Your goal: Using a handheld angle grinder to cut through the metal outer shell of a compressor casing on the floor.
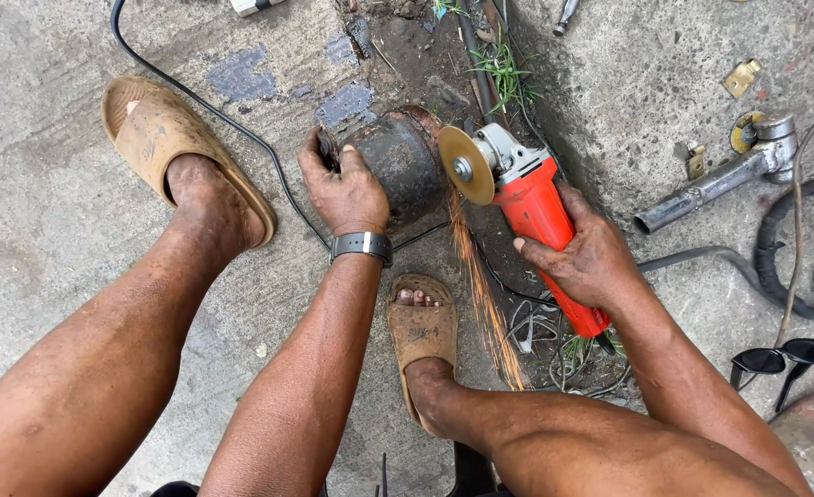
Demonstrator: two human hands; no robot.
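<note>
Closest to the camera are the bare knees and forearms, with a tan sandal (422,333) on the foot sitting between the two arms. A stream of orange sparks (481,285) falls just right of that sandal, running down from the disc.

The right hand (584,250) is wrapped tight around the body of a red angle grinder (543,219), fingers curled over the top. Its round disc (467,164) sits up and left of that hand and presses against the side of the rusty metal cylinder (400,164).

The left hand (344,189), with a dark wristwatch (362,245) on the wrist, clamps down on the near-left end of that cylinder, fingers hooked over its rim. So the cylinder lies on the concrete between both hands, touching both the left hand and the disc.

Left of the left hand, a black cable (241,129) snakes past the other sandal (163,138). Off to the right of the right hand there's a grey metal pipe fitting (720,175) and a pair of sunglasses (780,361). Beyond the grinder, some grass (504,69) grows in a dirt crack.
</note>
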